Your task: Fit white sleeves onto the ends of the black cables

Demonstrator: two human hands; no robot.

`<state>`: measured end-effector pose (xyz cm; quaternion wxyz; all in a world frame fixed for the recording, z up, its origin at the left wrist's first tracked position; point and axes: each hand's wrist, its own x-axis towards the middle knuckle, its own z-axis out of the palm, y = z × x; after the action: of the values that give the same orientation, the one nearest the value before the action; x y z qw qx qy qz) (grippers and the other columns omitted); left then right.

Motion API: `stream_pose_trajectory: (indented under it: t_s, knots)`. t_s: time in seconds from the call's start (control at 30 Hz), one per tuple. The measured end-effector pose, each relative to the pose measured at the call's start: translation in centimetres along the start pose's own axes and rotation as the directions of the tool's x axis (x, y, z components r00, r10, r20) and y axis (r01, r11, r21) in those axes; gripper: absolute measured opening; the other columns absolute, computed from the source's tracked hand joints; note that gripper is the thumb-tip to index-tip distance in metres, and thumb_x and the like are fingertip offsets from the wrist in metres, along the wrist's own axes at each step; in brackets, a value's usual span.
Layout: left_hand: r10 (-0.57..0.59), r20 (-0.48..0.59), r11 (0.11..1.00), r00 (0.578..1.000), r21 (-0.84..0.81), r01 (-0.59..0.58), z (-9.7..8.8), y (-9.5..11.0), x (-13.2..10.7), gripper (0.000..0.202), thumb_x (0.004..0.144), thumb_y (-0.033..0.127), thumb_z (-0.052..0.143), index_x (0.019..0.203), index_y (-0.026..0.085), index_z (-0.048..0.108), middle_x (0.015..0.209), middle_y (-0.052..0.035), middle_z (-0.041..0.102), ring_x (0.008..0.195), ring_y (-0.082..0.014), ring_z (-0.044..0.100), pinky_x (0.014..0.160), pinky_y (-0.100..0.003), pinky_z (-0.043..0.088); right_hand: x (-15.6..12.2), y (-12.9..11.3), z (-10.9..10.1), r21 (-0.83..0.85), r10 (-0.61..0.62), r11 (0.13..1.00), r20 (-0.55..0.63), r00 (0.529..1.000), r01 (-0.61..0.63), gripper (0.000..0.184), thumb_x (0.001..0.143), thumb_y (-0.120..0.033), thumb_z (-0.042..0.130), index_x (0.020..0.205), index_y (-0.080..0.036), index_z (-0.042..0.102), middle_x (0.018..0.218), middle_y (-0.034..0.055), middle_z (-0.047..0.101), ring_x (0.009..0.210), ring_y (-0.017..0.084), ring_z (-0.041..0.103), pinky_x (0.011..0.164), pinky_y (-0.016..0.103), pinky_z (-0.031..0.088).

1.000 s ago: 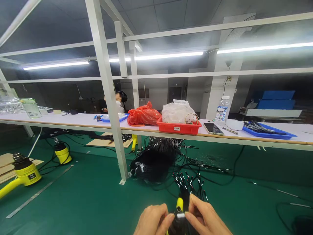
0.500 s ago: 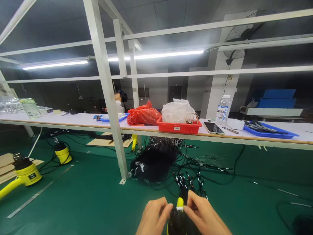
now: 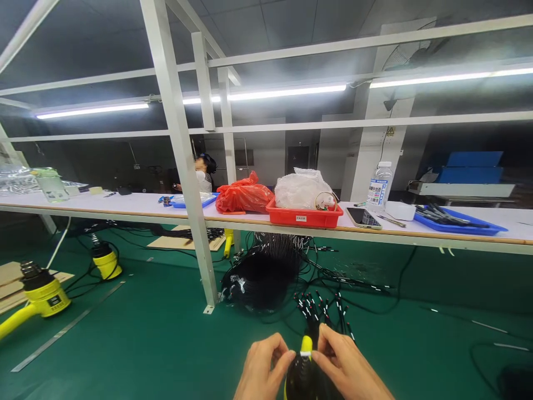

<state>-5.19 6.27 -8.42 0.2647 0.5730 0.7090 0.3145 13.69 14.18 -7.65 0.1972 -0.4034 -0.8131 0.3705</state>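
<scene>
Low in the middle, a yellow and black heat gun [image 3: 300, 378] stands with its coiled metal nozzle pointing up. Right at the nozzle, a thin black cable with a short white sleeve [image 3: 306, 354] stretches across between my two hands. My left hand [image 3: 266, 364] pinches it on the left side, thumb against forefinger. On the right, my right hand [image 3: 343, 361] is closed in a pinch around the other side. Just beyond my fingers lies a bunch of black cables [image 3: 318, 308] with white and red marks near their ends.
Across the green bench [image 3: 137, 333] runs a raised shelf [image 3: 250, 221], carrying a red tray [image 3: 306, 218], a phone [image 3: 364, 218], a bottle [image 3: 380, 186] and a blue tray [image 3: 462, 223]. A white post [image 3: 179, 133] rises left of centre. More heat guns [image 3: 45, 294] stand left. A person [image 3: 204, 175] is behind.
Both hands keep nearly the same place, with the white sleeve still at the heat gun's nozzle. The camera view has shifted very slightly.
</scene>
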Motion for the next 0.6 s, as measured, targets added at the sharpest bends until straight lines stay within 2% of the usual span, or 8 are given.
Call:
stream_pose_trajectory:
  t_s: [0.2, 0.37, 0.53, 0.6]
  knots:
    - [0.028, -0.003, 0.998, 1.000, -0.047, -0.028, 0.0, 0.0, 0.1, 0.015, 0.088, 0.035, 0.052, 0.083, 0.023, 0.060, 0.088, 0.0008, 0.065, 0.090, -0.0198, 0.055, 0.081, -0.029, 0.041, 0.1, 0.3, 0.1, 0.040, -0.041, 0.998, -0.041, 0.998, 0.043, 0.016, 0.088, -0.027, 0.050, 0.074, -0.023, 0.054, 0.077, -0.0016, 0.062, 0.076, 0.018, 0.057, 0.064, 0.025, 0.040]
    - [0.056, -0.027, 0.997, 0.998, -0.053, -0.058, 0.4, -0.6, 0.4, 0.009, 0.086, 0.030, 0.054, 0.081, 0.024, 0.057, 0.087, 0.0016, 0.064, 0.088, -0.0185, 0.055, 0.082, -0.027, 0.040, -0.1, 0.2, -0.1, 0.005, -0.020, 1.000, -0.052, 0.998, 0.020, 0.016, 0.088, -0.027, 0.050, 0.075, -0.023, 0.059, 0.080, -0.0005, 0.066, 0.080, 0.019, 0.059, 0.068, 0.026, 0.041]
    - [0.055, -0.101, 0.998, 0.993, 0.025, -0.053, 1.4, -1.9, 0.3, 0.033, 0.095, 0.047, 0.041, 0.075, 0.024, 0.055, 0.077, 0.0010, 0.062, 0.082, -0.0196, 0.055, 0.078, -0.028, 0.040, -0.4, -0.1, -0.5, -0.058, 0.073, 0.996, -0.017, 0.997, -0.074, 0.026, 0.093, -0.034, 0.044, 0.077, -0.023, 0.061, 0.084, 0.0024, 0.068, 0.086, 0.023, 0.059, 0.074, 0.029, 0.041]
    - [0.075, -0.098, 0.997, 0.992, 0.029, -0.072, 1.5, -2.1, 0.4, 0.036, 0.096, 0.049, 0.039, 0.075, 0.023, 0.054, 0.077, 0.0002, 0.061, 0.081, -0.0198, 0.055, 0.078, -0.029, 0.040, -0.3, -0.1, -0.5, -0.063, 0.072, 0.995, -0.016, 0.997, -0.072, 0.025, 0.092, -0.033, 0.044, 0.077, -0.023, 0.061, 0.084, 0.0021, 0.068, 0.086, 0.022, 0.059, 0.073, 0.029, 0.041]
